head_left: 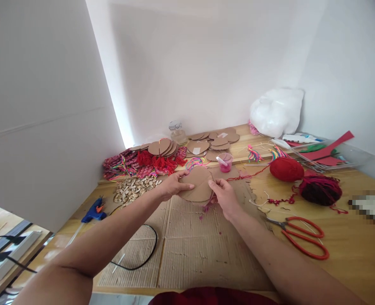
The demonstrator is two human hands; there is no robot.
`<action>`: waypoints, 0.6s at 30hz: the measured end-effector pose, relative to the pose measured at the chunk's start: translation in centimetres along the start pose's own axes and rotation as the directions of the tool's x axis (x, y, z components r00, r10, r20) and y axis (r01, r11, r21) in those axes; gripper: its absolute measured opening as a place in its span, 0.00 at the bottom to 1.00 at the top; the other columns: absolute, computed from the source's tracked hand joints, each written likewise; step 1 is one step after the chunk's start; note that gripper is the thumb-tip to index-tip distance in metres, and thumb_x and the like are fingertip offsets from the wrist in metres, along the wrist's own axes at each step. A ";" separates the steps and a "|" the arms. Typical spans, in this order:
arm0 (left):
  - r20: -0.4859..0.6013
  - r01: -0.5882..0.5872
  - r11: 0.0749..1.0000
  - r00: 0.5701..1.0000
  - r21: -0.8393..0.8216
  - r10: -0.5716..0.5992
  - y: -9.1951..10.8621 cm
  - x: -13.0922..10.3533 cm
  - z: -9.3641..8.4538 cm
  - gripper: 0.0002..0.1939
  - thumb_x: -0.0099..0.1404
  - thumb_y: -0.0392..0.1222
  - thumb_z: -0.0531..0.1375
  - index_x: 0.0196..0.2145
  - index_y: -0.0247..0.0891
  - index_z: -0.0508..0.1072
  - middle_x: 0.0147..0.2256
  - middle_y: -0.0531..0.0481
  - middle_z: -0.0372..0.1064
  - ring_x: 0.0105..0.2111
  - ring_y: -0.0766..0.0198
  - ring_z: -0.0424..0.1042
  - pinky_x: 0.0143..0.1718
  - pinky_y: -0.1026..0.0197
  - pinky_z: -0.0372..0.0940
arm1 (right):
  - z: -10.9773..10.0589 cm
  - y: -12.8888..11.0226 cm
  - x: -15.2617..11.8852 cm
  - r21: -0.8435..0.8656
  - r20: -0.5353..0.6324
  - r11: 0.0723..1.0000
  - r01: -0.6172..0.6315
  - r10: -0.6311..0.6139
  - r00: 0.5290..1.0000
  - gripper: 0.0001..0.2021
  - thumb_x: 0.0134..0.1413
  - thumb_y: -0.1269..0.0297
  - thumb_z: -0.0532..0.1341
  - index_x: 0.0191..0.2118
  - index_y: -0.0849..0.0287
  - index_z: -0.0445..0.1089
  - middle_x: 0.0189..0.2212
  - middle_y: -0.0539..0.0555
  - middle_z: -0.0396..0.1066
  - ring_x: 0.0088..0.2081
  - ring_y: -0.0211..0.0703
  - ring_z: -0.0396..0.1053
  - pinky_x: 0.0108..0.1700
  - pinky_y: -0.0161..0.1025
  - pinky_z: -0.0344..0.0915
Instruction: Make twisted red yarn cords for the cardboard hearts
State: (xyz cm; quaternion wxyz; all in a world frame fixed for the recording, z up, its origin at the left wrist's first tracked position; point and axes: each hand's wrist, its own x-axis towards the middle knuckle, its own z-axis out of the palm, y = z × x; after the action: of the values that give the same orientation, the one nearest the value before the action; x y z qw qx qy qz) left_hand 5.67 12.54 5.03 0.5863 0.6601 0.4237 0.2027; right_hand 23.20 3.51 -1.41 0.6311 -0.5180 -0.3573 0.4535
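A brown cardboard disc (197, 189) is held up above the corrugated cardboard sheet (206, 250) on the table. My left hand (176, 185) grips its left edge, thumb on the near face. On the opposite edge, my right hand (222, 194) pinches the disc between thumb and fingers. Something pink shows below the right fingers, too small to make out. Just behind the disc stands a small clear cup (225, 163) of pink liquid with a white stick in it. Red yarn runs from near the right hand to a red yarn ball (286, 169).
Orange-handled scissors (304, 237) and a dark pink yarn ball (320, 189) lie at right. Pale seeds or shells (134, 189) and a blue glue gun (94, 210) with its black cord are at left. Stacked cardboard discs (160, 147), a jar (177, 132) and a white bag (278, 112) stand behind.
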 end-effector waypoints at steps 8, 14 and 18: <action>0.157 0.056 0.952 0.982 0.300 -0.108 -1.2 0.6 -2.5 0.33 0.49 0.56 0.71 0.51 0.44 0.76 0.44 0.46 0.76 0.38 0.55 0.75 0.30 0.62 0.68 | -0.1 1.4 0.1 -0.348 0.183 0.913 0.213 -0.156 0.971 0.17 0.59 0.65 0.55 0.53 0.58 0.68 0.40 0.55 0.77 0.36 0.43 0.74 0.36 0.40 0.73; 0.038 -0.027 0.816 0.999 0.578 0.007 0.8 3.8 -4.6 0.18 0.51 0.51 0.70 0.39 0.42 0.82 0.34 0.49 0.78 0.40 0.54 0.75 0.42 0.60 0.66 | -0.9 0.9 -0.2 -0.666 0.224 0.638 0.387 -0.323 0.919 0.22 0.60 0.67 0.54 0.58 0.64 0.66 0.53 0.66 0.70 0.55 0.56 0.64 0.58 0.57 0.58; -0.084 -0.052 0.736 0.986 0.675 0.146 3.2 8.4 -5.0 0.16 0.62 0.50 0.63 0.43 0.39 0.79 0.39 0.48 0.78 0.45 0.54 0.74 0.47 0.61 0.65 | -1.4 0.0 -0.7 -0.797 0.294 0.434 0.420 -0.330 0.897 0.11 0.60 0.62 0.58 0.41 0.59 0.76 0.41 0.65 0.74 0.48 0.60 0.63 0.51 0.58 0.58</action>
State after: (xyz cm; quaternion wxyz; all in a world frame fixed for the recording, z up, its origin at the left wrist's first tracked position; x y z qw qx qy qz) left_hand 7.62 22.38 7.26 0.2689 0.8334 0.4699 0.1106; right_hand 24.23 2.39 -1.70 0.3669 -0.6427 -0.6658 0.0947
